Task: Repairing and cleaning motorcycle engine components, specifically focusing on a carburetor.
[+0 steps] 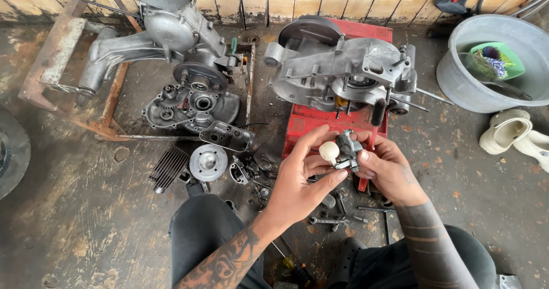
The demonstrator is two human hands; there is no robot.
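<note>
While both hands close on it, the small metal part with cream knob [341, 152] sits between them.
Left hand [300, 180] pinches the knob end; right hand [389, 169] grips the metal body, equally near.

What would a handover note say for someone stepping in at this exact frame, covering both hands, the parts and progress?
Left hand: fingers closed around a small metal carburetor-like part with a cream round knob.
Right hand: grips the same part from the other side, held above the floor.
Nearby: one engine case sits on a red stand; another engine assembly rests on a rusty metal frame.
Done: engine covers and small parts already lie loose on the floor, including a round metal disc and a wrench.
Left: the held part is not mounted on anything yet.
</note>
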